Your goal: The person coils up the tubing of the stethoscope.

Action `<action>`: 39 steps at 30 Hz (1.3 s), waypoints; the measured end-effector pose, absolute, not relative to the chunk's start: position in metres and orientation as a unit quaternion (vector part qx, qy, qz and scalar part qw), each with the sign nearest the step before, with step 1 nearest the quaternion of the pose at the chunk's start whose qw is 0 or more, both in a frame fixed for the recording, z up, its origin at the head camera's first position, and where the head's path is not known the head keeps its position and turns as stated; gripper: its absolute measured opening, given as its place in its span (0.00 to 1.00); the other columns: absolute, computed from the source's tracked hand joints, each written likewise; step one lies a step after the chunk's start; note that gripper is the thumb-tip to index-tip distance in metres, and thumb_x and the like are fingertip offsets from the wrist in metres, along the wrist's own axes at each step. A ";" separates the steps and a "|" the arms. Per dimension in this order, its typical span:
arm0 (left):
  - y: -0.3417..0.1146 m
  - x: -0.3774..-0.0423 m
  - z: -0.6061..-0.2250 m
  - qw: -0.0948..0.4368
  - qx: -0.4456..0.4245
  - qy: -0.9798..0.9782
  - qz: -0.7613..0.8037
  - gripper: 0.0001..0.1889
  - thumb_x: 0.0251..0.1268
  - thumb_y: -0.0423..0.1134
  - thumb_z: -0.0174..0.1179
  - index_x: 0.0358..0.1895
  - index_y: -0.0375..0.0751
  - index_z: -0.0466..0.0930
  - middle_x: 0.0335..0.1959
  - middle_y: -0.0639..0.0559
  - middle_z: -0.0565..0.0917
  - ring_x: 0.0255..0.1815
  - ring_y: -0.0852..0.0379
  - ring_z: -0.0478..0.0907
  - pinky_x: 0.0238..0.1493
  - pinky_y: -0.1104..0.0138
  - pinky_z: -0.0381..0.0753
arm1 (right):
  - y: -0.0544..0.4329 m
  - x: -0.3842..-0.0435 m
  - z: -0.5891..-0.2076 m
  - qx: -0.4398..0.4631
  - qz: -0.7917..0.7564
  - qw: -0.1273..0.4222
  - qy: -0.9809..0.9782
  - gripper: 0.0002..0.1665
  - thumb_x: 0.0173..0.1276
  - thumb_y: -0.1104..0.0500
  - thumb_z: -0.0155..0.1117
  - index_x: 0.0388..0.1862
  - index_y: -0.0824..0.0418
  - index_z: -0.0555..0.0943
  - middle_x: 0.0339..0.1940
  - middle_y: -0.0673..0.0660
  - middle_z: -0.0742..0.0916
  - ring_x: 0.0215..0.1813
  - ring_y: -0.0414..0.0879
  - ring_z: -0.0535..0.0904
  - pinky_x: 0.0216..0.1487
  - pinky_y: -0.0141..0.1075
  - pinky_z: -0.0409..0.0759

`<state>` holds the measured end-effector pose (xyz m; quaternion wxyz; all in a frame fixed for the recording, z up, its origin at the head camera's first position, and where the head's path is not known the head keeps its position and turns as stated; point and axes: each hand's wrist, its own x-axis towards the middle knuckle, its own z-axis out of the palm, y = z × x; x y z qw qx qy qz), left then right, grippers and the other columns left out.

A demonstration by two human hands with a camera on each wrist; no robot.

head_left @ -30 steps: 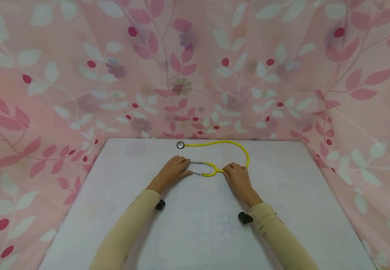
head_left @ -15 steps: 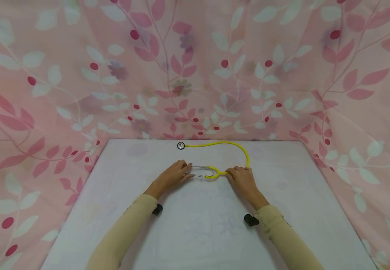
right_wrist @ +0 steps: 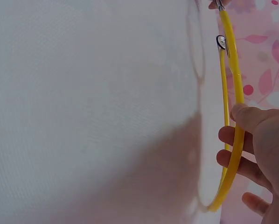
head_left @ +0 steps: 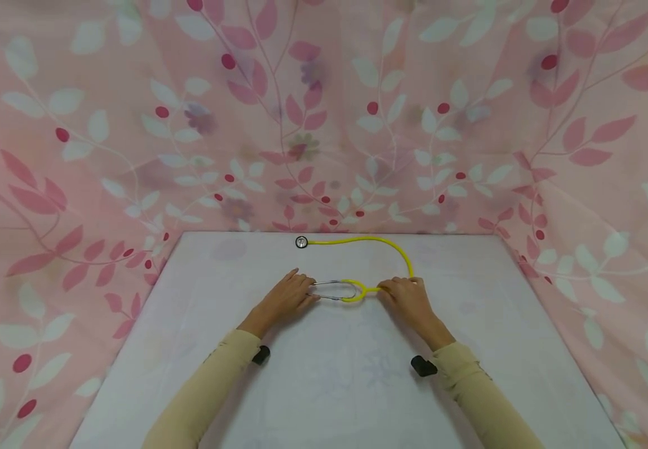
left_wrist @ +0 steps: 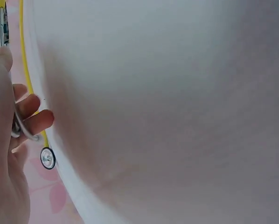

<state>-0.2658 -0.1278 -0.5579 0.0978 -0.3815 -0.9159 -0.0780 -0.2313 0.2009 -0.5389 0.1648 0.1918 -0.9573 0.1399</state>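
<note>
A yellow stethoscope (head_left: pixel 365 290) lies across the far half of the table. My left hand (head_left: pixel 285 298) grips its metal ear tubes (head_left: pixel 328 283), and the ear tips are mostly hidden by the fingers. Just past the Y-joint, my right hand (head_left: pixel 410 302) pinches the yellow tube (right_wrist: pixel 237 88) between thumb and fingers. That stretch stands off the table, with a shadow beside it in the right wrist view. From the right hand the tube curves back to the round chest piece (head_left: pixel 301 242), which rests near the far edge and also shows beyond the left fingers (left_wrist: pixel 39 122).
The table (head_left: pixel 324 386) has a white cover. Pink leaf-patterned cloth (head_left: pixel 324 125) hangs behind it and along both sides. A black wrist camera (head_left: pixel 423 366) sits under the right cuff, another (head_left: pixel 261 355) under the left.
Both hands have drawn the ear tubes and Y-joint slightly nearer to me, and the right hand has shifted a little rightward. The chest piece has stayed nearly in place.
</note>
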 end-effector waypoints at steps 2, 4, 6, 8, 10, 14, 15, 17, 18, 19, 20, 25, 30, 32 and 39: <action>-0.130 -0.264 -0.557 0.101 -0.386 -0.913 -0.088 0.22 0.73 0.51 0.55 0.56 0.36 0.75 0.43 0.47 0.80 0.47 0.51 0.77 0.65 0.55 0.72 | 0.203 -0.232 -0.537 0.198 0.142 0.174 -0.954 0.09 0.62 0.55 0.72 0.41 0.51 0.88 0.34 0.52 0.90 0.39 0.49 0.86 0.50 0.57 0.73; -0.132 -0.262 -0.554 0.107 -0.391 -0.909 -0.097 0.22 0.73 0.48 0.56 0.58 0.34 0.76 0.41 0.46 0.80 0.43 0.50 0.76 0.57 0.57 0.75 | 0.206 -0.233 -0.534 0.203 0.150 0.176 -0.951 0.09 0.62 0.55 0.72 0.42 0.52 0.88 0.35 0.52 0.90 0.41 0.49 0.86 0.51 0.57 0.72; -0.133 -0.259 -0.551 0.109 -0.401 -0.903 -0.109 0.22 0.72 0.45 0.57 0.61 0.31 0.75 0.40 0.45 0.78 0.40 0.51 0.74 0.52 0.58 0.76 | 0.210 -0.233 -0.531 0.207 0.161 0.176 -0.949 0.10 0.62 0.55 0.72 0.42 0.53 0.88 0.35 0.52 0.90 0.42 0.50 0.86 0.52 0.57 0.71; -0.133 -0.258 -0.549 0.111 -0.407 -0.899 -0.117 0.23 0.72 0.42 0.57 0.63 0.30 0.74 0.39 0.45 0.77 0.38 0.53 0.71 0.48 0.59 0.75 | 0.215 -0.232 -0.530 0.212 0.172 0.175 -0.946 0.11 0.62 0.56 0.72 0.43 0.54 0.88 0.36 0.52 0.90 0.42 0.50 0.85 0.53 0.57 0.71; -0.132 -0.257 -0.545 0.111 -0.408 -0.897 -0.128 0.23 0.72 0.41 0.56 0.65 0.30 0.72 0.39 0.46 0.76 0.37 0.54 0.69 0.46 0.60 0.74 | 0.221 -0.232 -0.528 0.220 0.182 0.174 -0.943 0.12 0.62 0.57 0.72 0.45 0.56 0.88 0.36 0.52 0.90 0.41 0.50 0.85 0.53 0.57 0.71; -0.126 -0.258 -0.541 0.121 -0.400 -0.900 -0.123 0.23 0.74 0.43 0.54 0.63 0.30 0.73 0.37 0.48 0.75 0.38 0.55 0.69 0.48 0.61 0.73 | 0.229 -0.233 -0.527 0.243 0.192 0.163 -0.937 0.13 0.63 0.60 0.71 0.48 0.58 0.87 0.35 0.52 0.88 0.41 0.50 0.84 0.52 0.55 0.72; -0.125 -0.258 -0.540 0.124 -0.397 -0.902 -0.117 0.23 0.74 0.45 0.54 0.62 0.31 0.73 0.37 0.48 0.76 0.39 0.53 0.70 0.51 0.60 0.74 | 0.230 -0.233 -0.527 0.248 0.196 0.158 -0.935 0.14 0.63 0.60 0.70 0.48 0.58 0.86 0.35 0.52 0.88 0.40 0.50 0.83 0.52 0.55 0.72; -0.123 -0.259 -0.541 0.133 -0.388 -0.907 -0.096 0.22 0.75 0.48 0.53 0.60 0.33 0.74 0.37 0.48 0.76 0.43 0.51 0.73 0.58 0.58 0.73 | 0.232 -0.233 -0.527 0.256 0.205 0.151 -0.933 0.14 0.64 0.61 0.70 0.48 0.58 0.86 0.36 0.52 0.88 0.40 0.49 0.83 0.51 0.53 0.71; -0.123 -0.259 -0.541 0.135 -0.384 -0.909 -0.089 0.22 0.75 0.49 0.53 0.59 0.34 0.75 0.38 0.48 0.77 0.45 0.50 0.74 0.60 0.58 0.72 | 0.232 -0.232 -0.526 0.260 0.209 0.152 -0.930 0.14 0.63 0.62 0.70 0.48 0.58 0.86 0.36 0.52 0.87 0.40 0.49 0.82 0.51 0.53 0.71; -0.122 -0.259 -0.542 0.137 -0.380 -0.911 -0.083 0.22 0.75 0.50 0.53 0.59 0.35 0.75 0.38 0.48 0.77 0.46 0.49 0.75 0.62 0.57 0.72 | 0.232 -0.232 -0.526 0.264 0.213 0.153 -0.928 0.13 0.63 0.62 0.70 0.48 0.58 0.86 0.36 0.52 0.87 0.40 0.49 0.82 0.51 0.52 0.71; -0.122 -0.259 -0.543 0.139 -0.377 -0.912 -0.080 0.22 0.74 0.51 0.53 0.58 0.35 0.75 0.38 0.48 0.78 0.47 0.49 0.75 0.64 0.56 0.71 | 0.233 -0.232 -0.526 0.268 0.217 0.156 -0.926 0.13 0.63 0.62 0.70 0.48 0.57 0.86 0.36 0.52 0.87 0.41 0.49 0.82 0.50 0.52 0.72; -0.124 -0.257 -0.544 0.148 -0.381 -0.905 -0.115 0.21 0.72 0.48 0.58 0.57 0.35 0.76 0.36 0.49 0.77 0.42 0.51 0.74 0.57 0.59 0.74 | 0.235 -0.231 -0.523 0.282 0.236 0.172 -0.914 0.14 0.61 0.62 0.72 0.46 0.58 0.87 0.37 0.53 0.89 0.41 0.51 0.84 0.52 0.54 0.72; -0.124 -0.251 -0.541 0.134 -0.389 -0.899 -0.148 0.19 0.70 0.45 0.60 0.56 0.36 0.77 0.35 0.52 0.76 0.35 0.56 0.70 0.48 0.61 0.75 | 0.234 -0.235 -0.511 0.295 0.264 0.182 -0.900 0.14 0.61 0.58 0.72 0.46 0.59 0.86 0.39 0.52 0.89 0.43 0.49 0.84 0.53 0.51 0.71; -0.123 -0.246 -0.537 0.120 -0.393 -0.899 -0.154 0.20 0.70 0.45 0.60 0.57 0.36 0.77 0.35 0.52 0.75 0.35 0.57 0.69 0.49 0.61 0.76 | 0.232 -0.239 -0.505 0.309 0.283 0.197 -0.886 0.14 0.60 0.58 0.73 0.45 0.57 0.87 0.37 0.51 0.88 0.41 0.48 0.82 0.50 0.48 0.70; -0.108 -0.230 -0.524 0.098 -0.428 -0.885 -0.156 0.20 0.72 0.46 0.58 0.59 0.39 0.76 0.36 0.52 0.77 0.36 0.58 0.71 0.51 0.62 0.76 | 0.211 -0.252 -0.488 0.359 0.397 0.179 -0.826 0.15 0.51 0.65 0.77 0.41 0.60 0.88 0.31 0.52 0.86 0.34 0.43 0.79 0.39 0.34 0.73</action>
